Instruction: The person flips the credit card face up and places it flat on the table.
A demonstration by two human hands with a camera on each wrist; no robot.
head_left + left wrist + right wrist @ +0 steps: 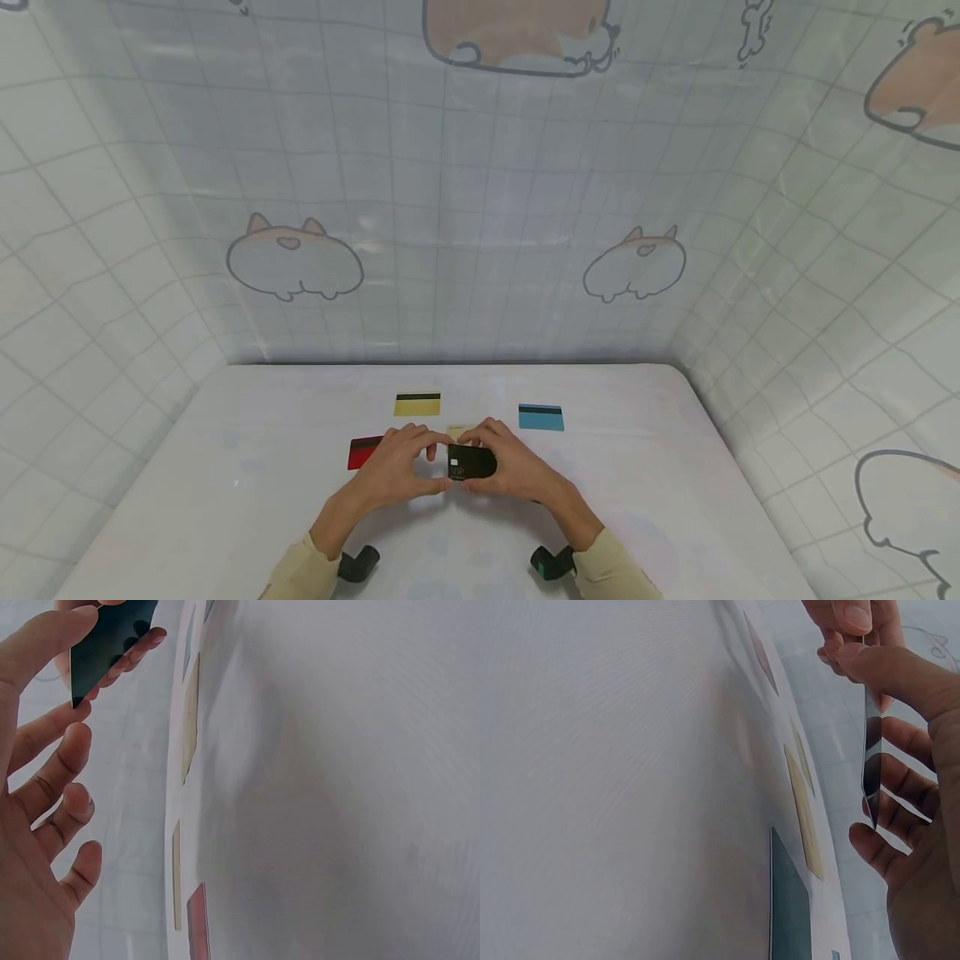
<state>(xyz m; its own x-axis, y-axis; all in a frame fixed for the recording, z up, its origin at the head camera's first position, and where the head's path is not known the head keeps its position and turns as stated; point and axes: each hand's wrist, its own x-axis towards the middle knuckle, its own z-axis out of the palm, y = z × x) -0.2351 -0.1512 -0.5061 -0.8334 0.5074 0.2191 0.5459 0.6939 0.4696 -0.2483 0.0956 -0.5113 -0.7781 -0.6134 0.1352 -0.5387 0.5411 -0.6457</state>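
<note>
Both hands hold a black card (471, 462) marked "VIP", with a small pale square on its face, raised over the table. My left hand (397, 467) pinches its left end, index finger at the upper corner and thumb at the lower one. Around the right end curl the thumb and fingers of my right hand (510, 462). In the left wrist view the card (105, 652) shows its dark side; the right wrist view catches the card (872, 750) almost edge-on. A pale yellow card (459, 431) lies just behind the hands, partly hidden. A red card (363, 452) is partly covered by my left hand.
On the white table (187, 500) lie a yellow card (417, 405) at back left and a blue card (541, 417) at back right, both with dark stripes. A dark teal card (791, 907) lies near my right hand. Patterned curtains (480, 292) enclose the back and sides.
</note>
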